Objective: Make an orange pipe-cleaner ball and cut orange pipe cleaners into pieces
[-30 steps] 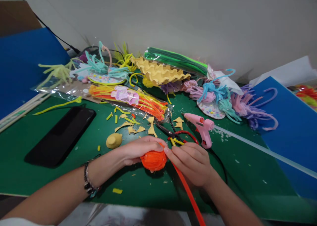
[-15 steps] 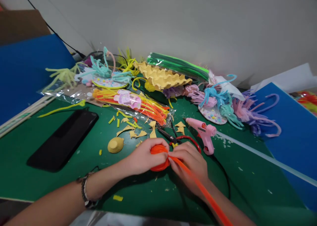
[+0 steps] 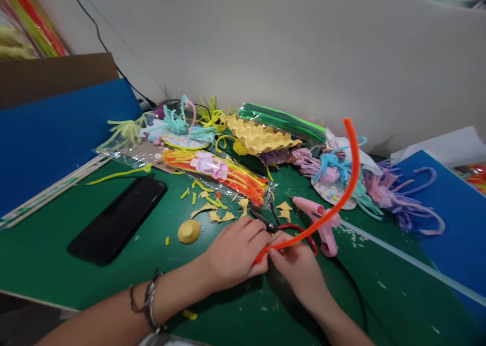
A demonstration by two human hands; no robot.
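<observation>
On the green tabletop, lots of craft clutter. Blue board at left edge, another blue sheet at right. Toward the back, clear bag of orange and yellow fuzzy stems; bumpy egg-carton piece behind it. Black phone lies flat, left of the hands.

Left hand: fingers curled, closed on an orange piece, mostly covered; its full shape, can't tell. Right hand just beside: thumb and forefinger pinching near the low end of an orange strip. Strip is between the two hands at its base, rises rightward, bends up, top end free, crossing in front of the pink glue gun. Red-handled scissors lie behind the right hand, partly hidden.

Small stuff: tan carton cup left of the scissors, near left hand; torn carton scraps just behind.
</observation>
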